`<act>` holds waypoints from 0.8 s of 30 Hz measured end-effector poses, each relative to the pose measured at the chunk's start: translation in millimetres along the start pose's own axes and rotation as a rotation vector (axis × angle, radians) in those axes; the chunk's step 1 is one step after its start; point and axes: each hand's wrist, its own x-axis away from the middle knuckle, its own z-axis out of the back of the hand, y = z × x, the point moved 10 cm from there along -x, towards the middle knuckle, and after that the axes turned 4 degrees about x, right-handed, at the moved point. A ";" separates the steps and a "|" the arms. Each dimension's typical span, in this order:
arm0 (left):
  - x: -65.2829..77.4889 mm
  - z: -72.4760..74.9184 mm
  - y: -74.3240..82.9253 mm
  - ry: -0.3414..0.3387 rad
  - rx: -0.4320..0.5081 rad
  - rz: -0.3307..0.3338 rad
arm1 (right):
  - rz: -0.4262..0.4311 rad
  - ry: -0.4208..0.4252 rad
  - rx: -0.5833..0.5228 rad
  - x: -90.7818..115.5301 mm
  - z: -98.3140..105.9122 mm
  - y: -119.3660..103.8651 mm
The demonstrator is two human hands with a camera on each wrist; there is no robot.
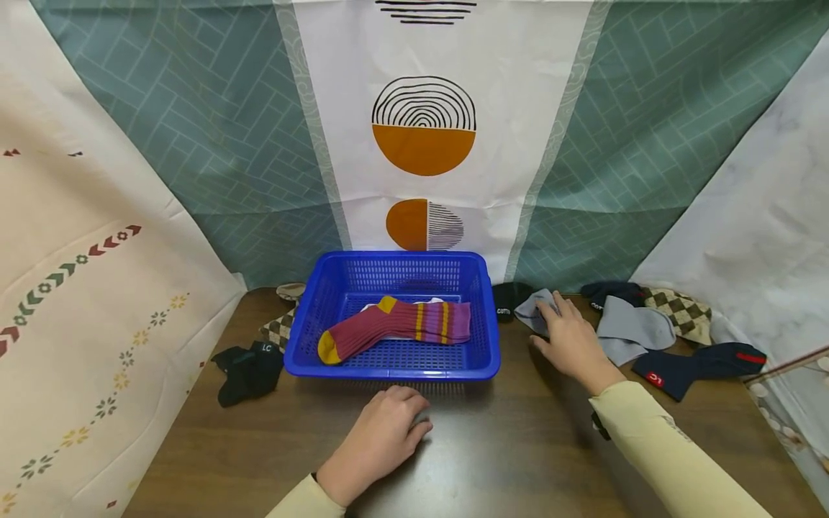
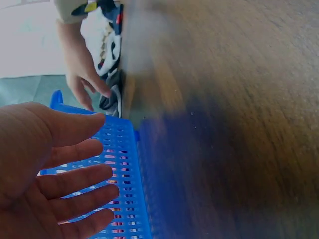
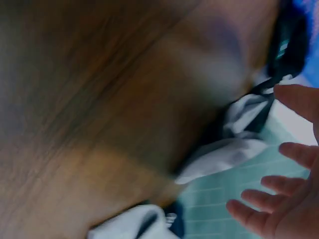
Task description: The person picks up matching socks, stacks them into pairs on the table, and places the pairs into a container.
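Note:
My right hand [image 1: 573, 342] reaches over the light grey sock [image 1: 529, 311] lying right of the blue basket [image 1: 391, 373]. In the right wrist view its fingers are spread and relaxed, with nothing between them, near the blurred grey sock [image 3: 224, 155]. My left hand [image 1: 385, 435] hovers over the table in front of the basket. The left wrist view shows its fingers [image 2: 82, 180] loosely extended beside the basket's mesh wall, holding nothing. Inside the basket lies a maroon and purple striped sock [image 1: 388, 324] with yellow toe and heel, on something white.
Beside the basket's right wall is a black sock [image 1: 508, 301]. Farther right lie another grey sock [image 1: 628, 327], a navy sock [image 1: 702, 365] and a brown checkered sock [image 1: 680, 313]. On the left are a black sock [image 1: 249, 373] and a checkered sock [image 1: 280, 329]. Patterned cloths enclose the wooden table.

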 end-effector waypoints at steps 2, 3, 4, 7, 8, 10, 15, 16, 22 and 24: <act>0.2 -2.3 0.3 -0.006 -0.010 -0.006 | -0.017 -0.076 -0.018 -4.6 -14.3 7.6; 0.4 -3.7 0.4 -0.012 -0.012 -0.007 | -0.020 -0.110 -0.029 -5.5 -20.8 10.0; 0.6 -5.1 0.3 -0.019 -0.013 -0.007 | -0.026 -0.139 -0.042 -5.8 -26.6 12.3; 1.3 -8.3 -0.3 -0.034 -0.012 -0.007 | -0.052 -0.179 -0.060 -3.6 -37.0 17.5; 1.8 -8.8 -0.8 -0.036 -0.012 -0.005 | -0.060 -0.175 -0.057 -2.5 -38.4 18.6; 2.2 -9.3 -0.9 -0.036 -0.016 -0.010 | -0.077 -0.154 -0.046 1.1 -38.3 21.0; 1.6 -12.3 0.8 -0.048 -0.014 -0.018 | -0.073 -0.094 -0.017 15.1 -34.9 22.1; 1.3 -12.9 0.8 -0.053 -0.012 -0.016 | -0.066 -0.076 -0.013 17.2 -33.6 21.3; 1.4 -12.9 1.5 -0.068 -0.007 -0.012 | -0.030 -0.001 0.004 31.8 -25.6 16.1; 1.9 -12.7 1.4 -0.072 -0.003 -0.010 | -0.022 0.000 0.001 38.1 -23.2 12.9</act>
